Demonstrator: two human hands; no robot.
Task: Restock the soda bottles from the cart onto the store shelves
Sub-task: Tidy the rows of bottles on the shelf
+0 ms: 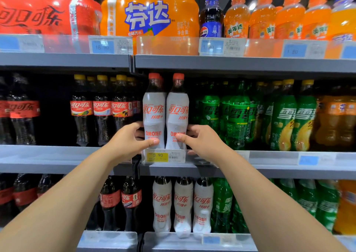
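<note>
Two white-sleeved cola bottles with red caps stand side by side at the front of the middle shelf (269,167). My left hand (128,138) grips the left white bottle (154,109) low down, thumb across its front. My right hand (200,139) grips the right white bottle (178,109) at the same height, thumb on its label. Both bottles are upright, just behind a yellow price tag (158,155). The cart is out of view.
Dark cola bottles (102,109) stand left of the white pair, with a dark gap further left. Green soda bottles (237,113) crowd the right. The top shelf holds multipacks (150,19) and orange bottles (264,17). The lower shelf holds three white bottles (183,205).
</note>
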